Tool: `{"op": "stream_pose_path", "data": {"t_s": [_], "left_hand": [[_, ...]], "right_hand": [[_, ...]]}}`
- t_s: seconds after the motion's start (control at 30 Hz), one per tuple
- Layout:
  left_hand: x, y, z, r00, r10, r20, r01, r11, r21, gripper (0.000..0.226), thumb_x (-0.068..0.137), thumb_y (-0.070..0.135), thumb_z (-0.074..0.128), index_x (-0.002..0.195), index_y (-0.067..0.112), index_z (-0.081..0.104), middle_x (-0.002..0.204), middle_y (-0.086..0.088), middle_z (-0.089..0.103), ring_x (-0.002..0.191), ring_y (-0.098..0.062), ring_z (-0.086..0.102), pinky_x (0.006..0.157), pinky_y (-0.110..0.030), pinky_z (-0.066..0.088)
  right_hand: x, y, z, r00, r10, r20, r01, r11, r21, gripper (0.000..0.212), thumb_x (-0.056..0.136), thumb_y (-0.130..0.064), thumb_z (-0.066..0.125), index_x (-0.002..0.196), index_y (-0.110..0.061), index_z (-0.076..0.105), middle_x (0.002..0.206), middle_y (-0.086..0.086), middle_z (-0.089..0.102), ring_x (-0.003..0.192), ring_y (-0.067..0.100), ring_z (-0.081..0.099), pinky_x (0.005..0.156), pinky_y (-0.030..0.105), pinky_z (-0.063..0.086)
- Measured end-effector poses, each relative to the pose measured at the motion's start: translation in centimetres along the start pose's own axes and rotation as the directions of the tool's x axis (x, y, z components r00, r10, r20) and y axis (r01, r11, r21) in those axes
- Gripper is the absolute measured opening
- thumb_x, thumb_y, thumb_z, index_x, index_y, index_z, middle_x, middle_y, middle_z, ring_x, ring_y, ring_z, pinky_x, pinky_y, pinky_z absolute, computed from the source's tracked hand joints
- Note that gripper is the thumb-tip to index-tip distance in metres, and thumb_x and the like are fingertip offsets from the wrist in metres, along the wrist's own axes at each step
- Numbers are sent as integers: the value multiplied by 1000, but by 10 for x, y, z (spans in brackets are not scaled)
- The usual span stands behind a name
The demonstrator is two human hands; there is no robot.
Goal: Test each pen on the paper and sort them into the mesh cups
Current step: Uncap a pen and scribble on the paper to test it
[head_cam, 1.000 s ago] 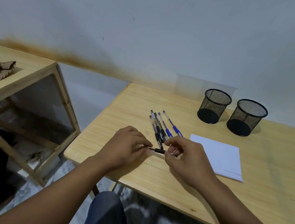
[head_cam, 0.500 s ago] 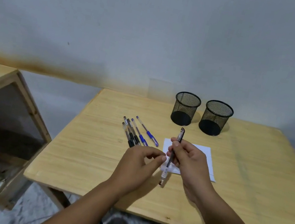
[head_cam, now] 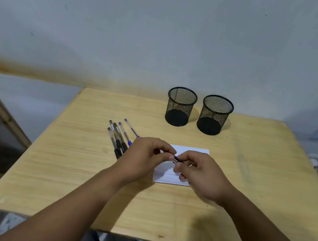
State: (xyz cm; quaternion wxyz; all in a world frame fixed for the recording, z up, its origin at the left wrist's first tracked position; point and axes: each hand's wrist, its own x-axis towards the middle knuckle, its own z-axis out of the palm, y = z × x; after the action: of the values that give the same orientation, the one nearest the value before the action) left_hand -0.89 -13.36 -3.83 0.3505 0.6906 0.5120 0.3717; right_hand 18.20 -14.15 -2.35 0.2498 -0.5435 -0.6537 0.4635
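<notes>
Since half a second ago, I see the pen (head_cam: 178, 159) tipped level. Left hand (head_cam: 143, 158) and right hand (head_cam: 200, 173) pinch its ends mid-frame, over the paper (head_cam: 191, 150). Spare pens (head_cam: 117, 139) lie left; two cups (head_cam: 180, 107) stand farther up.

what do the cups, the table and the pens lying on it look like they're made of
Cups: black wire mesh, probably metal with a matt coat; the wall shows through the weave, while the bases look solid.
Table: pale wood or wood veneer, with grain lines and a knot near the front edge.
Pens: clear plastic barrels with dark or blue ink inside; some have dark grips, likely rubber.
</notes>
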Motion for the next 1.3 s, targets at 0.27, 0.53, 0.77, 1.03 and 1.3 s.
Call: {"op": "stream_pose_path", "data": {"t_s": [0.27, 0.53, 0.77, 1.03, 1.3], "left_hand": [[5, -4, 2, 996, -39, -80, 36, 999, -41, 12, 87, 15, 73, 90, 25, 77, 81, 11, 74, 73, -10, 63, 66, -16, 47], [5, -3, 1, 989, -79, -121, 64, 991, -121, 15, 86, 13, 73, 87, 27, 76, 83, 11, 75, 83, -16, 69, 78, -32, 54], [3, -5, -5, 977, -101, -190, 81, 990, -113, 9, 86, 17, 74, 90, 25, 76, 82, 13, 74, 79, -8, 68, 71, -21, 51], [-16, -23, -4, 908, -68, -413, 152, 973, 175, 13, 80, 18, 73, 77, 30, 72, 78, 19, 68, 73, -5, 62, 66, -15, 45], [-27, -38, 6, 936, 55, -348, 152, 829, 539, 3, 78, 32, 68, 76, 33, 68, 76, 20, 65, 75, -4, 56, 76, -36, 47]], "right_hand": [[17, 0, -8, 998, -66, -6, 64, 987, -150, 7, 91, -22, 63, 91, -21, 70, 77, -5, 76, 60, -3, 63, 67, 29, 54], [23, 3, -2, 973, -192, -124, 155, 952, -263, 11, 87, -27, 67, 77, -22, 69, 67, 2, 70, 67, 22, 67, 66, 44, 56], [27, 2, -10, 991, -121, -52, 107, 971, -212, 6, 89, -25, 68, 86, -23, 73, 75, -8, 75, 73, 3, 69, 72, 27, 55], [22, 17, -5, 984, 97, -153, -38, 936, 349, 32, 93, -10, 64, 120, -27, 60, 99, 14, 72, 72, 20, 72, 73, 33, 62], [25, 30, 11, 932, 32, -362, 73, 959, 272, 16, 96, -20, 61, 105, -30, 69, 105, -3, 72, 79, 12, 76, 85, 38, 60]]}}
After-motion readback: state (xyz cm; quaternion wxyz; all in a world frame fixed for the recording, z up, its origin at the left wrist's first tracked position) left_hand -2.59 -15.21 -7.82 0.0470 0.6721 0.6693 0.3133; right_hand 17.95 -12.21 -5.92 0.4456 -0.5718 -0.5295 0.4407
